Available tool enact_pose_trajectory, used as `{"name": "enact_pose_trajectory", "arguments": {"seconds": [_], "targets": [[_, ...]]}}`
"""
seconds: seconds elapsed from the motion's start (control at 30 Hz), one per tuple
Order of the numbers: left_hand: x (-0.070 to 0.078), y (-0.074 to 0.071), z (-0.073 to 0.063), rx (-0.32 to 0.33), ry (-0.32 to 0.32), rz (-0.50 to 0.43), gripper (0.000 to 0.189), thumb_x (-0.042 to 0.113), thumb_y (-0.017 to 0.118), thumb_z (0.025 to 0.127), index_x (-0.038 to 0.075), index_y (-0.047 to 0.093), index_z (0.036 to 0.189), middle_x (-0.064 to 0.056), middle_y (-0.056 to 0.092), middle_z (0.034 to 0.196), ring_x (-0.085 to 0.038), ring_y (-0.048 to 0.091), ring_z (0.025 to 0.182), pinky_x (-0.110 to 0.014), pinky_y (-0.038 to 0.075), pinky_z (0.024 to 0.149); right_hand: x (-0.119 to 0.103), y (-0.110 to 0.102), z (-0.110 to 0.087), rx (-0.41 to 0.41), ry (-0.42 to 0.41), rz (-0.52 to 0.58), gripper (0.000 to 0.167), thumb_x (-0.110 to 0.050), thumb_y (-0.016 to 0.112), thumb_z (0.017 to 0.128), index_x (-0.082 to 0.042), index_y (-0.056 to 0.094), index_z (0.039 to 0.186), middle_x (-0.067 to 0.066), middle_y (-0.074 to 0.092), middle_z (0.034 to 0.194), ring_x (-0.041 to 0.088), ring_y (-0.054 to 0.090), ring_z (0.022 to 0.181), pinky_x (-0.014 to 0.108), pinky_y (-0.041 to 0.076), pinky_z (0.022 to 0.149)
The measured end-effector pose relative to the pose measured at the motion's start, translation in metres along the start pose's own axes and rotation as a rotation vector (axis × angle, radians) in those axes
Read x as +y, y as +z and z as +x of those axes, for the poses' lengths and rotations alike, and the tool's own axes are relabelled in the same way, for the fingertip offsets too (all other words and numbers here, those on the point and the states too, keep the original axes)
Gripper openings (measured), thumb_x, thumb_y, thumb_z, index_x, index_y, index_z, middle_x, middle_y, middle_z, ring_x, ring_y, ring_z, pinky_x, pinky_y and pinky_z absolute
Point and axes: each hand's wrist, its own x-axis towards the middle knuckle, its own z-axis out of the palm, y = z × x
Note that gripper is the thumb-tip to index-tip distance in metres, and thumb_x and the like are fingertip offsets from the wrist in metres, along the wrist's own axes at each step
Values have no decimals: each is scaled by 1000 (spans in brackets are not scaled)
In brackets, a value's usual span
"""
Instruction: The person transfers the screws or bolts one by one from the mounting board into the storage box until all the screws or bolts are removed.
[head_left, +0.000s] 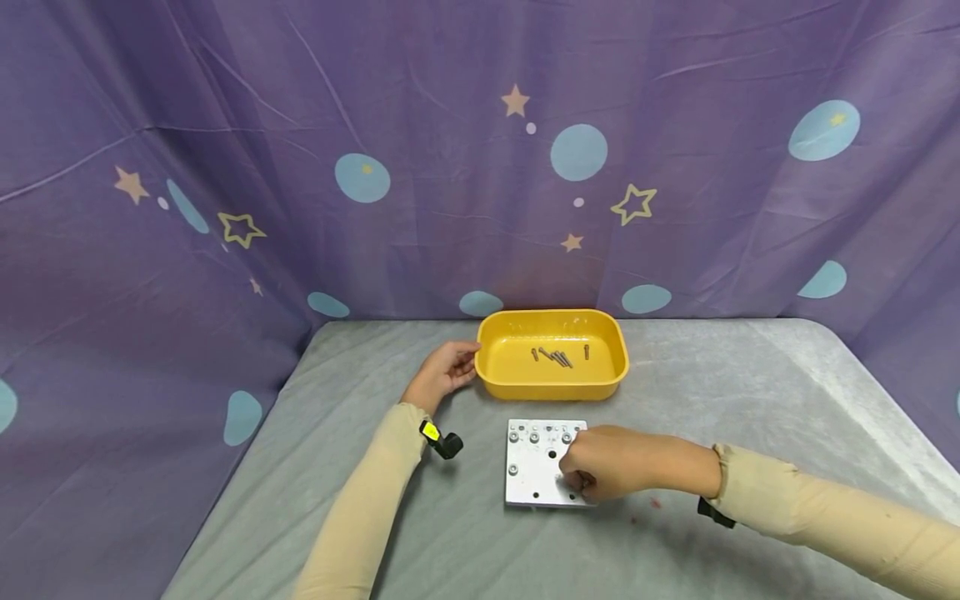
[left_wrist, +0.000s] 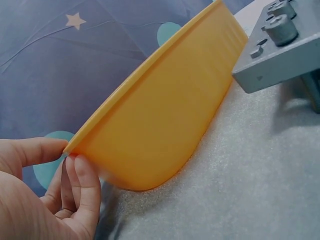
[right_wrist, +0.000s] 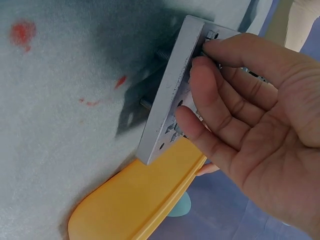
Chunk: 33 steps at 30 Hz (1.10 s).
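Note:
My left hand (head_left: 447,367) pinches the left rim of a yellow plastic bin (head_left: 551,391), thumb and fingers at its edge in the left wrist view. Several small metal screws (head_left: 559,359) lie on the bin's floor. In front of it, a silver metal plate (head_left: 534,479) carries several socket head screws (head_left: 513,470) standing in its holes. My right hand (head_left: 611,461) is over the plate's right side. Its thumb and index finger pinch a screw at the plate in the right wrist view, the head mostly hidden by the fingertips. Threaded shanks (right_wrist: 145,103) stick out below the plate.
A grey cloth (head_left: 712,400) covers the table, with small red stains (right_wrist: 23,33) to the right of the plate. A purple curtain (head_left: 450,233) hangs behind and along the sides. The plate stands raised above the cloth.

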Motion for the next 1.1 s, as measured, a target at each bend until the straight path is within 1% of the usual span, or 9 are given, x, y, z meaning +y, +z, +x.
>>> {"name": "enact_pose_trajectory", "arguments": {"seconds": [0.3,0.5,0.63,0.73,0.87,0.97,1.1], "targets": [[-2,0,0,-8,0,5,20,10,70,93,12,68,73,1,62,72,-10,58,62,-20,53,59,0,1,0,20,-32,-34,27,4,74,73,-19,61,68,-15,51,63,-2,40,57,14,34,51],[-1,-1,0,-2,7,13,14,11,72,92,12,68,78,1,63,74,-10,59,66,-21,55,61,0,-1,1,-1,-15,-39,24,2,75,74,-19,65,72,-14,56,66,-2,44,60,15,39,54],[0,-1,0,4,7,11,11,11,73,91,11,68,81,0,63,77,-11,59,69,-22,55,62,0,-6,1,-2,-18,-27,23,1,77,73,-19,66,74,-14,55,67,-2,44,62,15,40,56],[0,-1,0,5,2,7,9,11,74,91,11,68,84,0,63,78,-12,59,70,-22,54,64,1,-11,0,20,-42,-21,22,1,78,75,-17,66,73,-13,54,65,-3,43,61,14,38,55],[0,-1,-1,5,-2,8,8,11,74,91,11,68,85,0,64,79,-12,60,72,-22,54,64,1,-19,-3,59,-60,-22,23,3,76,76,-16,63,71,-11,53,65,-3,41,61,13,36,55],[0,-1,-2,3,0,8,9,11,74,91,11,68,85,0,64,79,-12,60,72,-22,54,63,1,-26,-5,85,-62,-19,26,5,74,76,-16,62,70,-10,53,66,-2,41,63,13,36,55],[-1,-1,-1,-2,-3,7,10,11,73,92,12,68,83,0,64,77,-11,60,70,-22,54,62,3,-35,-6,133,-82,-22,27,7,73,78,-17,62,71,-10,52,66,-2,41,63,13,37,55]]}}
